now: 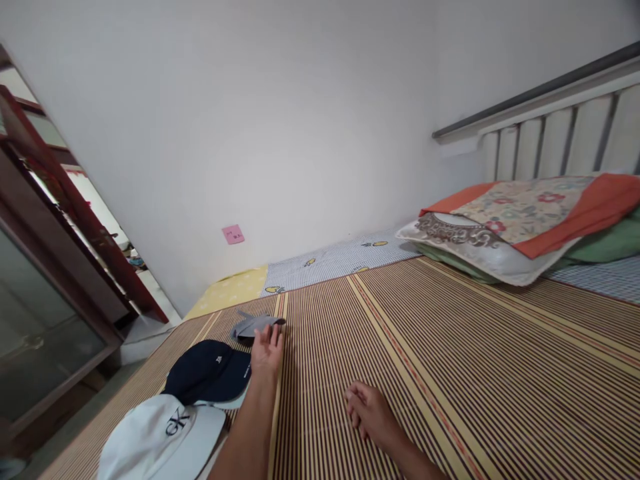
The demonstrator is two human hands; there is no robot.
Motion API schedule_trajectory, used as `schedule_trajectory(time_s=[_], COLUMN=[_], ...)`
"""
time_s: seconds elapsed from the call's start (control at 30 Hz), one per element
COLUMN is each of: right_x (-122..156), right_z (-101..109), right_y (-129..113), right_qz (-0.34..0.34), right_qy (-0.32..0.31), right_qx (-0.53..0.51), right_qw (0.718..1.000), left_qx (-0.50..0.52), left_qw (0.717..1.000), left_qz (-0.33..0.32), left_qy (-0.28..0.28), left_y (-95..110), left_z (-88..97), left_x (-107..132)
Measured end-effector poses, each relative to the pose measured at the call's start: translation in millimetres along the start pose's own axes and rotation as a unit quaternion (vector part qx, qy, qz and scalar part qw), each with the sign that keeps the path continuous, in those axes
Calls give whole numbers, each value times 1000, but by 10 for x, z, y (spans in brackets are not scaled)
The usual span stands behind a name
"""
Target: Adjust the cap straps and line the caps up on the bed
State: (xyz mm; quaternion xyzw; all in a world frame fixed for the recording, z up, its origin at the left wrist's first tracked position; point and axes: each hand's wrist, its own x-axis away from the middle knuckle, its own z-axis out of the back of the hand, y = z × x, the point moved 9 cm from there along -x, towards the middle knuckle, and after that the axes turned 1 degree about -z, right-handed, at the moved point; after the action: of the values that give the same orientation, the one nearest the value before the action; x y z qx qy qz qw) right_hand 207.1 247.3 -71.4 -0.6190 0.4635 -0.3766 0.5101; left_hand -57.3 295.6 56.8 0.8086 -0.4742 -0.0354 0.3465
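Observation:
My left hand [267,348] reaches forward, palm partly up and fingers apart, with its fingertips at the edge of a small grey cap [250,327]. Whether the fingers press on that cap is hard to see. Just left of my left wrist lies a dark navy cap [200,370] with a small light emblem, its brim pointing right. Nearer to me is a white cap [150,433] with dark letters on the front. A pale brim shows beneath the navy cap. My right hand [367,408] is loosely curled above the striped mat, with nothing visible in it.
The striped mat [450,347] covers the bed. Pillows [475,253] with a floral, orange-edged cover [530,207] lie at the right, below a white radiator [555,140]. A pink note [233,234] is on the wall. At the left stands an open reddish door [85,200].

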Motion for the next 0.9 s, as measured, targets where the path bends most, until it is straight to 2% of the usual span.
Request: schedule_trajectory(time_s=[0.1,0.17,0.23,0.3,0.4,0.5,0.63,0.8,0.9], right_x=[-35,-79,-119,-143,-142,-130,-126,-80,-7], right_z=[48,134,239,308,306,259,230,245,192], right_y=[-13,-14,-19,-32,-57,-67,-48,-49,-77], right_qz=[-23,-42,-57,-68,-84,-88,-94,-110,-131], right_qy=[-6,0,9,6,-18,-34,-46,-62,-90], right_qx=[-71,-143,-221,-287,-346,-379,-403,-410,-403], right_qw=[997,989,973,955,934,920,909,903,901], left_qx=[-3,-4,-19,-26,-18,-14,-11,35,73], left_qw=[997,993,990,988,987,988,989,989,972], left_qz=[19,53,107,144,157,150,144,138,155], left_qy=[-71,-102,-89,-43,5,15,13,-47,-162], left_y=[-275,-590,-996,-1361,-1675,-1696,-1565,-1449,-1336], left_z=[-185,-138,97,440,871,1082,1118,927,657], left_x=[450,836,1203,1477,1634,1531,1304,1252,1340])
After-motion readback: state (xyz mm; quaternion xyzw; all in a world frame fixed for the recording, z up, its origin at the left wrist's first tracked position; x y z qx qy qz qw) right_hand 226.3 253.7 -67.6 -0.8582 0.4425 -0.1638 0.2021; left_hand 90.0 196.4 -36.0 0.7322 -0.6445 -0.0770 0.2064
